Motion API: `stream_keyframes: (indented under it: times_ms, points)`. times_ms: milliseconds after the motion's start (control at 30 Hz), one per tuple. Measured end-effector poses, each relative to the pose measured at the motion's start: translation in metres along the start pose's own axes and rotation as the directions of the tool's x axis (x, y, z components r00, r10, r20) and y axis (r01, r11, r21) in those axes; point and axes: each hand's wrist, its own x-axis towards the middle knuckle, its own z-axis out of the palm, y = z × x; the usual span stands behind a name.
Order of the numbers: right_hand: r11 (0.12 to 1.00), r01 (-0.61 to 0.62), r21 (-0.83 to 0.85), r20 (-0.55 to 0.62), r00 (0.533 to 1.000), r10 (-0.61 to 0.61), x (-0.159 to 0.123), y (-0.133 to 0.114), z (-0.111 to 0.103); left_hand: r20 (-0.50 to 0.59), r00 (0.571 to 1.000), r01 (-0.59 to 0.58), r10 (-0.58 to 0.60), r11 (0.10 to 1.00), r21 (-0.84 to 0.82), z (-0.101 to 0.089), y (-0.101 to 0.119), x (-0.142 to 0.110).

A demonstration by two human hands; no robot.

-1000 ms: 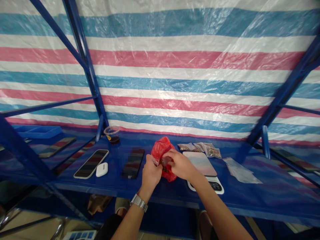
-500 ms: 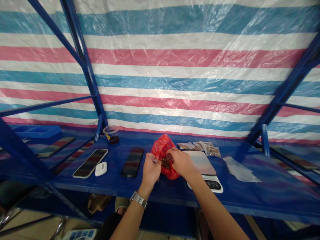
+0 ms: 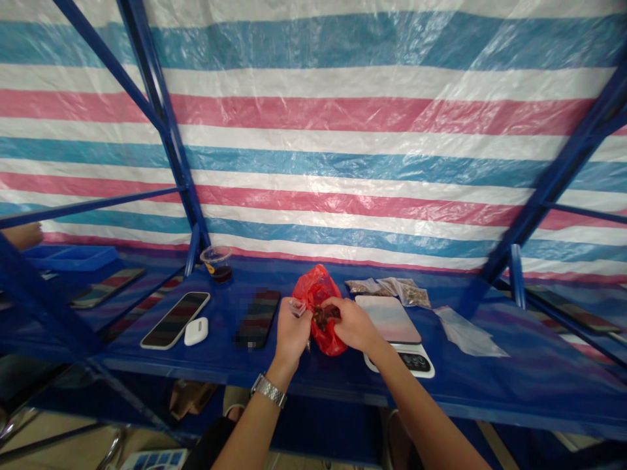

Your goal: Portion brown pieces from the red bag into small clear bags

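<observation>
A crumpled red plastic bag (image 3: 329,343) stands on the blue table with its mouth open, and small brown dried pieces (image 3: 321,318) show inside. At its left side my left hand (image 3: 292,326) is closed on a small clear plastic bag (image 3: 296,307), which sticks up between thumb and fingers. From the right, my right hand (image 3: 353,321) reaches into the red bag's mouth. Its bent fingers close on some of the brown pieces; the fingertips are partly hidden. Just right of that hand lies a white kitchen scale (image 3: 392,318), its display partly behind my forearm.
Filled clear packets (image 3: 414,294) lie behind the scale, and flat clear bags (image 3: 465,331) to its right. Leftward are a dark phone (image 3: 259,318), a white earbud case (image 3: 196,331), another phone (image 3: 175,320) and a cup of dark liquid (image 3: 218,266). Blue posts (image 3: 176,150) frame the table.
My right hand has shifted slightly down and left within the red bag's mouth, its fingers more bent. My left hand has turned a little. Another person's arm has appeared at the far left.
</observation>
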Motion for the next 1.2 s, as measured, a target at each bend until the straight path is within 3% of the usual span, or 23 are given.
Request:
stream_keyframes:
  times_ms: [200, 367, 467, 567, 667, 767, 900, 1067, 1200]
  points:
    - [0.994, 0.030, 0.103, -0.032, 0.999, -0.027, -0.004, 0.007, 0.003, -0.052, 0.999, -0.008, 0.007, 1.000, -0.007, -0.001, 0.000, 0.000]
    - [0.931, 0.042, 0.362, -0.053, 0.998, -0.025, 0.000, 0.020, 0.011, -0.003, 0.998, -0.062, 0.062, 0.998, 0.024, -0.006, -0.002, 0.002]
    - [0.864, 0.092, 0.494, -0.079, 0.995, -0.060, 0.004, 0.021, 0.011, 0.064, 0.984, -0.173, 0.167, 0.978, 0.112, -0.010, -0.005, 0.003]
    - [0.834, 0.171, 0.524, -0.147, 0.983, -0.110, 0.005, 0.010, 0.004, 0.122, 0.955, -0.293, 0.270, 0.923, 0.250, -0.014, -0.007, 0.002]
    - [0.888, 0.232, 0.397, -0.217, 0.964, -0.155, 0.000, -0.009, -0.006, 0.190, 0.943, -0.320, 0.272, 0.898, 0.302, -0.015, -0.006, -0.002]
    - [0.946, 0.314, 0.083, -0.261, 0.923, -0.283, -0.008, -0.027, -0.014, 0.230, 0.943, -0.306, 0.239, 0.893, 0.330, -0.015, -0.003, -0.005]
    - [0.894, 0.395, -0.214, -0.233, 0.868, -0.439, -0.013, -0.041, -0.016, 0.235, 0.952, -0.269, 0.198, 0.904, 0.331, -0.014, -0.001, -0.007]
    - [0.885, 0.393, -0.250, -0.188, 0.877, -0.443, -0.013, -0.044, -0.015, 0.225, 0.952, -0.266, 0.206, 0.922, 0.282, -0.016, 0.000, -0.007]
    - [0.913, 0.378, -0.155, -0.199, 0.893, -0.404, -0.010, -0.044, -0.015, 0.204, 0.964, -0.224, 0.173, 0.938, 0.264, -0.016, 0.001, -0.006]
